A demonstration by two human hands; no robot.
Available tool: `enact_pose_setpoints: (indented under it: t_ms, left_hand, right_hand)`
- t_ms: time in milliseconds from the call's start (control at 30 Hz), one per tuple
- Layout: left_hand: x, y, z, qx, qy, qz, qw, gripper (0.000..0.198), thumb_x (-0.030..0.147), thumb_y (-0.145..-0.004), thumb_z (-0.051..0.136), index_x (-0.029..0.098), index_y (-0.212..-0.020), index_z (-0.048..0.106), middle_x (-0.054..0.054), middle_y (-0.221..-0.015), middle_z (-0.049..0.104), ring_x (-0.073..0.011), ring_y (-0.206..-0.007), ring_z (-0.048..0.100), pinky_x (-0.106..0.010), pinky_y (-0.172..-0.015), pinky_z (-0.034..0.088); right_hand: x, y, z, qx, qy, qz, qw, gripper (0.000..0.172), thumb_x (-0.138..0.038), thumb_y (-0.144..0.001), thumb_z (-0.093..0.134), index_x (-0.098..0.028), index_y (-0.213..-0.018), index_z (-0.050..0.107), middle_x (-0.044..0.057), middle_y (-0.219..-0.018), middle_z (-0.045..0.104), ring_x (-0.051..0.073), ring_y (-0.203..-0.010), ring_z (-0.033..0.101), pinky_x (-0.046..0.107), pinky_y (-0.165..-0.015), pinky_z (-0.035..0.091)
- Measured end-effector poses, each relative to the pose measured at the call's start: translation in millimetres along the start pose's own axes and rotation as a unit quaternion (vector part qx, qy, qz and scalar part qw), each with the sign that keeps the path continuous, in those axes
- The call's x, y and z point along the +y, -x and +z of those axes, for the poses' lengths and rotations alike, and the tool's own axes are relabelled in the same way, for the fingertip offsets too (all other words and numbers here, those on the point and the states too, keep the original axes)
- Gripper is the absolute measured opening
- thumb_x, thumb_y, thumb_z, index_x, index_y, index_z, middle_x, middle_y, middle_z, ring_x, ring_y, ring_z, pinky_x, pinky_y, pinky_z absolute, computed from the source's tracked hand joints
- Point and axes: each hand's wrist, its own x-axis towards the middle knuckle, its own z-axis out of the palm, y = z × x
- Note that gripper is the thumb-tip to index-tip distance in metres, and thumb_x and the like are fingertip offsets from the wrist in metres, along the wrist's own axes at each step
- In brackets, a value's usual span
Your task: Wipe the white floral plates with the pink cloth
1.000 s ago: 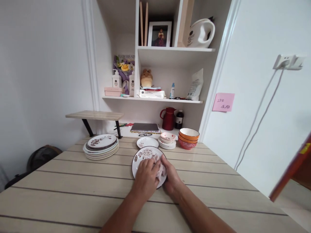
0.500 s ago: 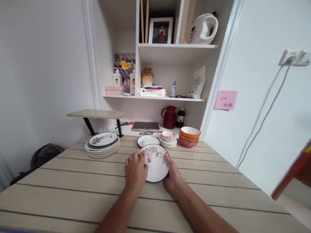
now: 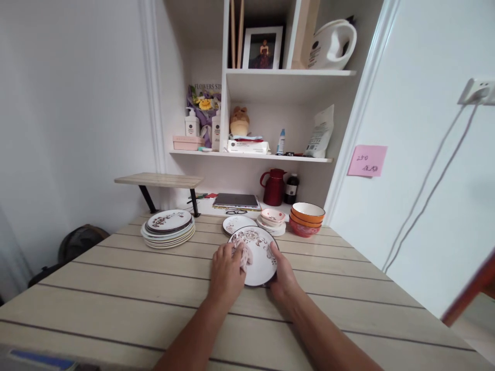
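A white plate (image 3: pixel 260 268) with a brown flower pattern and dark rim is tilted up toward me over the table. My right hand (image 3: pixel 283 275) grips its right edge, thumb on the face and fingers behind. Bunched in my left hand (image 3: pixel 227 269) is a pale pink cloth (image 3: pixel 244 255), pressed against the left part of the plate's face. My left fingers are closed on the cloth. Just behind the held plate lies another patterned plate (image 3: pixel 235 224), partly covered by it.
A stack of plates (image 3: pixel 168 234) stands at the left by a small raised shelf (image 3: pixel 160 179). Small dishes (image 3: pixel 273 217) and stacked bowls (image 3: pixel 307 220) stand at the back right. Behind them are a red jug (image 3: pixel 274 188), a dark bottle (image 3: pixel 292 189) and a laptop (image 3: pixel 236 200).
The view has shifted slightly, so everything sits further right. My left hand with the cloth has moved a little inward across the plate; my right hand keeps its grip.
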Motion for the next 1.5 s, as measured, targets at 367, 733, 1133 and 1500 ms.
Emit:
enact_pose_setpoints:
  t_ms: [367,733,1133,1500]
  left_hand:
    - [-15.1,-5.6,-4.7,-0.014,-0.067,-0.090,0.994,0.050,0.022,-0.078,0.062,0.027,-0.127,0.055,-0.006,-0.107,0.058,-0.0233,-0.102,0.054,-0.038,-0.089,0.035]
    - [-15.1,-7.7,-1.6,-0.039,-0.086,-0.114,0.989,0.037,0.030,-0.087,0.051,0.013,-0.119,0.058,-0.011,-0.099,0.061,-0.0263,-0.099,0.055,-0.038,-0.083,0.040]
    - [-5.7,-4.1,0.4,0.006,0.005,0.001,1.000,0.042,0.020,-0.079,0.061,0.022,-0.121,0.056,-0.012,-0.129,0.050,-0.0286,-0.121,0.046,-0.046,-0.101,0.037]
    - [4.7,-0.9,14.0,-0.037,0.035,0.152,0.987,0.059,0.000,-0.071,0.051,0.020,-0.126,0.055,-0.010,-0.133,0.052,-0.0263,-0.122,0.048,-0.043,-0.101,0.042]
  right_hand:
    - [7.6,3.8,4.8,-0.038,0.078,0.028,0.996,0.047,-0.051,-0.076,0.066,-0.014,-0.104,0.068,0.010,-0.094,0.076,0.025,-0.085,0.071,0.036,-0.082,0.053]
    - [6.1,-0.1,1.8,-0.012,0.015,0.026,0.999,0.043,-0.049,-0.078,0.064,-0.015,-0.104,0.068,0.010,-0.092,0.076,0.025,-0.086,0.071,0.038,-0.084,0.054]
    - [3.7,-4.4,-0.2,-0.008,-0.011,0.020,1.000,0.043,-0.047,-0.081,0.060,-0.015,-0.110,0.065,0.011,-0.092,0.076,0.025,-0.087,0.071,0.039,-0.083,0.054]
    - [3.6,5.0,5.8,-0.087,0.004,0.029,0.996,0.043,-0.050,-0.084,0.058,-0.012,-0.102,0.067,0.010,-0.091,0.076,0.022,-0.082,0.071,0.035,-0.084,0.053]
